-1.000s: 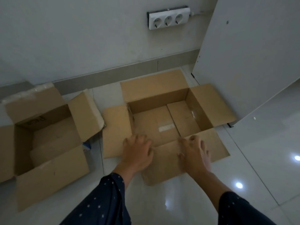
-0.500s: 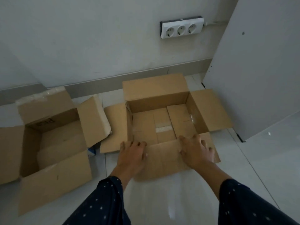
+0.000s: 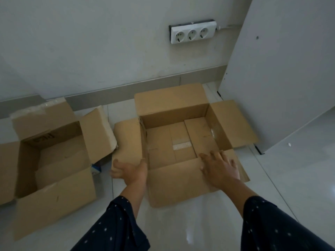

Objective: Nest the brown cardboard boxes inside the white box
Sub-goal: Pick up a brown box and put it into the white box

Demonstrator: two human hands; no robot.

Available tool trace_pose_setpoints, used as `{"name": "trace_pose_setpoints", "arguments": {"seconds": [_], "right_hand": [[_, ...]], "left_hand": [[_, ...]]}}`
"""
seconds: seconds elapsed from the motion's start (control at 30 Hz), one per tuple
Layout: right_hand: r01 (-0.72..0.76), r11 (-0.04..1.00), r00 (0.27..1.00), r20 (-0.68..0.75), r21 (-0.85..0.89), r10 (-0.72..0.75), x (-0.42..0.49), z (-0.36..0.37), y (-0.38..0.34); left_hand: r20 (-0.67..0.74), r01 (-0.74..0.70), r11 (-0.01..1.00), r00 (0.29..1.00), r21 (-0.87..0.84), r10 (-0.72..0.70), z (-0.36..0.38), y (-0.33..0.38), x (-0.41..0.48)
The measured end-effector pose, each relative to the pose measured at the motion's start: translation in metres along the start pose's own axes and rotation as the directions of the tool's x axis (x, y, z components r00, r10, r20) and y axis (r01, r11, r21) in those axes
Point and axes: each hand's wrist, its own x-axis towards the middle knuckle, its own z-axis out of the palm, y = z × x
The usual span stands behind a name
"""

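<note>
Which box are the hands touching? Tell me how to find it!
Find the white wall socket with three holes. Straight below it on the floor sits an open brown box, with both hands on its flaps. Unlike the other box on the left, it has white tape across its bottom.

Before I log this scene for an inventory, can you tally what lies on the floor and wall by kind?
Brown cardboard boxes, open: 2 (left box, box by the hands)
Small blue item beside the left box: 1
Wall socket strip, three outlets: 1
White box: 0 in view
Total: 4
</note>
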Motion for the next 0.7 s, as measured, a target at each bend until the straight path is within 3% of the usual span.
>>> {"name": "trace_pose_setpoints", "arguments": {"seconds": [0.17, 0.23, 0.3, 0.4, 0.47, 0.53, 0.7], "right_hand": [[-0.021, 0.994, 0.999, 0.031, 0.108, 0.018, -0.001, 0.001, 0.016], [-0.016, 0.989, 0.999, 0.032, 0.144, 0.011, -0.002, 0.001, 0.015], [-0.023, 0.980, 0.999, -0.020, 0.195, 0.028, -0.002, 0.001, 0.014], [-0.134, 0.935, 0.955, -0.210, 0.329, 0.211, -0.001, -0.001, 0.012], [-0.264, 0.830, 0.879, -0.230, 0.492, 0.417, 0.002, -0.005, 0.012], [-0.358, 0.667, 0.812, -0.135, 0.654, 0.568, 0.007, -0.009, 0.014], [-0.359, 0.105, 0.739, 0.213, 0.927, 0.639, 0.020, -0.019, 0.022]], "left_hand": [[-0.147, -0.077, 0.926, 0.989, -0.370, 0.023, 0.002, 0.014, -0.017], [-0.037, -0.080, 0.940, 0.997, -0.331, 0.072, 0.010, 0.017, -0.019], [0.058, -0.137, 0.977, 0.987, -0.160, 0.148, 0.017, 0.021, -0.019], [-0.008, -0.210, 0.977, 0.978, -0.032, 0.210, 0.018, 0.027, -0.018], [-0.054, -0.222, 0.975, 0.974, -0.007, 0.221, 0.015, 0.030, -0.015], [-0.069, -0.229, 0.973, 0.971, 0.023, 0.230, 0.010, 0.032, -0.010], [-0.064, -0.238, 0.970, 0.968, 0.051, 0.241, 0.001, 0.032, 0.003]]}}
